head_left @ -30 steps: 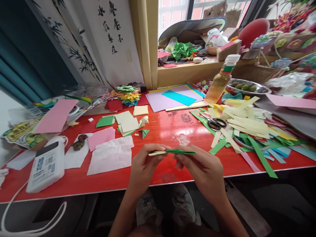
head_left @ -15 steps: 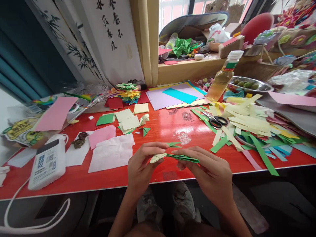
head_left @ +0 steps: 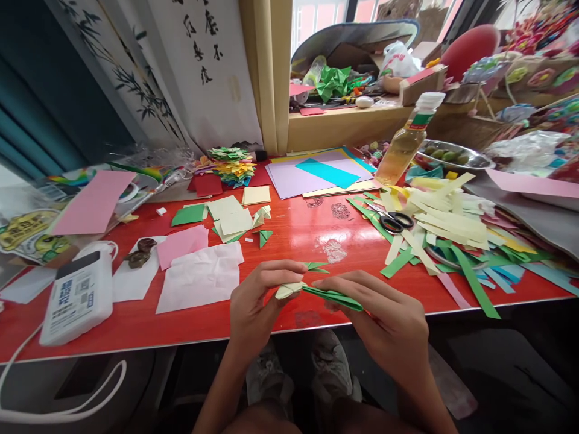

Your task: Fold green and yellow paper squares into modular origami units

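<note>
Above the front edge of the red table (head_left: 280,241), both hands meet over folded paper. My left hand (head_left: 253,301) pinches a small pale yellow folded paper piece (head_left: 288,290) between thumb and fingers. A green folded paper piece (head_left: 337,296) sticks out from it to the right, and my right hand (head_left: 384,313) is closed around that green part. Another green tip (head_left: 317,265) shows behind the left fingertips. How the pieces join is hidden by the fingers. Beyond the hands lie a small green folded triangle (head_left: 263,237) and pale yellow paper squares (head_left: 235,220).
Scissors (head_left: 392,222) lie beside a heap of paper strips (head_left: 447,211) at right. A bottle (head_left: 404,144) stands behind them. A stacked multicoloured paper model (head_left: 231,167) is at the back. A white power bank-like device (head_left: 79,298) with a cable sits at left.
The view has shifted slightly, so the table things sit a little further left. Both hands keep their hold; the green piece's right end tips slightly lower.
</note>
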Demonstrator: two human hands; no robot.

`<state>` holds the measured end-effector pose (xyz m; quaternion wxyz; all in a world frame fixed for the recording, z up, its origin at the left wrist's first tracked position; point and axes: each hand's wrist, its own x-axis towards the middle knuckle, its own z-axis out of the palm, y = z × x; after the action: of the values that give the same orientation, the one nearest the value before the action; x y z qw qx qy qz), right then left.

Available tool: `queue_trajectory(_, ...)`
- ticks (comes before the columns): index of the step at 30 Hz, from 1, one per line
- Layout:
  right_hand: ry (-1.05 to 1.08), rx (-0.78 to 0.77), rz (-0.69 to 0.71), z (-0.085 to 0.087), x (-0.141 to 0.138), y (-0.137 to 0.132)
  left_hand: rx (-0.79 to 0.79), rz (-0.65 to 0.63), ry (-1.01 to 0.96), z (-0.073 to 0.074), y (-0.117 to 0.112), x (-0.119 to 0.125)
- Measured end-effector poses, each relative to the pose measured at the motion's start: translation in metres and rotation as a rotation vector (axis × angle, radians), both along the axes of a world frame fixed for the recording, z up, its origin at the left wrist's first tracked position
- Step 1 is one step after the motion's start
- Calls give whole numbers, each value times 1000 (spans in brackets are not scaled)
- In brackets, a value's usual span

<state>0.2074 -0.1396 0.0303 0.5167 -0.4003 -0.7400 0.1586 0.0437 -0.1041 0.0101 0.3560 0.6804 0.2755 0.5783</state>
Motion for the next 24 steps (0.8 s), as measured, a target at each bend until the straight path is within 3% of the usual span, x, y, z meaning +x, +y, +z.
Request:
queue_trajectory(15, -212, 83, -64, 12, 6, -6, 71, 33, 246, -1, -2, -9)
queue_trajectory(24, -229, 37, -74, 6, 9, -5, 125, 57, 315, 0, -3, -10)
